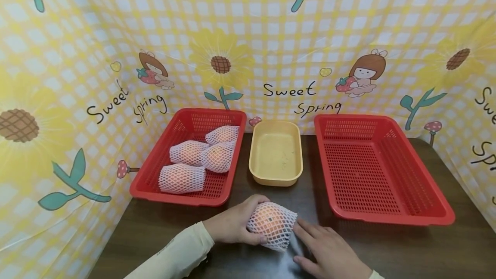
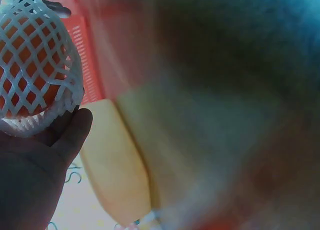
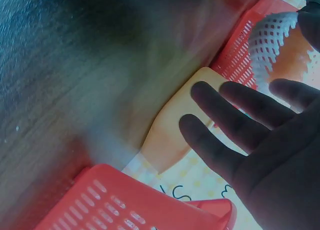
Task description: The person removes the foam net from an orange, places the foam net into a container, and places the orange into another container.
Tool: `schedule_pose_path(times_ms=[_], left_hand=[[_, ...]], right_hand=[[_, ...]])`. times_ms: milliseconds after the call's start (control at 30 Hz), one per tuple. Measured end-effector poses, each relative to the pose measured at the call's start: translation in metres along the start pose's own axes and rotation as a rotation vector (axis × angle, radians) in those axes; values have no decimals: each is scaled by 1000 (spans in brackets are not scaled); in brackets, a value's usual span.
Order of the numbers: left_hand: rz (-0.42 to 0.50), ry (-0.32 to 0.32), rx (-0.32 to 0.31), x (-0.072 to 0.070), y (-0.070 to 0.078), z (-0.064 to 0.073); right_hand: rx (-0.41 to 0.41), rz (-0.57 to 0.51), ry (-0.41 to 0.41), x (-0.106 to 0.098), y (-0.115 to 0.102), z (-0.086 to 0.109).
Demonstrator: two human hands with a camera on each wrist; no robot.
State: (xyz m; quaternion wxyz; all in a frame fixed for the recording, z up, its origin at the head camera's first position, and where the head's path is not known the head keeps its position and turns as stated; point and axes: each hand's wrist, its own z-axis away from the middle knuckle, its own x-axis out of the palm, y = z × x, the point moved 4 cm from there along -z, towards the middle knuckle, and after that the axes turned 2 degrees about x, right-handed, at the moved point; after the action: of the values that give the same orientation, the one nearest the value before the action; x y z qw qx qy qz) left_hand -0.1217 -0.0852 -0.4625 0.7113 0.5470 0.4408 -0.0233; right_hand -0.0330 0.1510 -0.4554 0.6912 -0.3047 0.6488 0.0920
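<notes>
Yellow-checked cloth point(image 1: 267, 25) wraps the back and sides, sunflowers and "Sweet Spring" lettering all over it. Below it, we've got a dark table point(image 1: 128, 236) carrying two slotted red baskets: the left basket point(image 1: 178, 197) with four netted fruits point(image 1: 182, 178) inside, the right basket point(image 1: 364, 175) across from it. A yellow tub point(image 1: 276, 154) stands between the pair.

Now the hands, out front near the table's edge! The left hand point(image 1: 232, 223) has an orange fruit point(image 1: 269, 227) in its grip, fingers and thumb curved round opposite sides, the fruit sitting right between them in its white foam net point(image 1: 288, 229), just in front of the tub. And the right hand point(image 1: 333, 249): fingers stretched out and spread, clamped on nothing, the foremost tips right at the net's loose edge; touching or just beside it, I can't tell.
</notes>
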Motion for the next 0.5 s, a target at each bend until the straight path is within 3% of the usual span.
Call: schedule_pose_path(times_ms=[100, 367, 500], left_hand=[[-3, -13, -7, 7, -6, 0], [-24, -65, -54, 23, -17, 0], [-48, -66, -64, 23, -17, 0]], right_hand=[[18, -11, -48, 4, 1, -1], [41, 17, -83, 17, 4, -4], [30, 33, -50, 16, 2, -6]])
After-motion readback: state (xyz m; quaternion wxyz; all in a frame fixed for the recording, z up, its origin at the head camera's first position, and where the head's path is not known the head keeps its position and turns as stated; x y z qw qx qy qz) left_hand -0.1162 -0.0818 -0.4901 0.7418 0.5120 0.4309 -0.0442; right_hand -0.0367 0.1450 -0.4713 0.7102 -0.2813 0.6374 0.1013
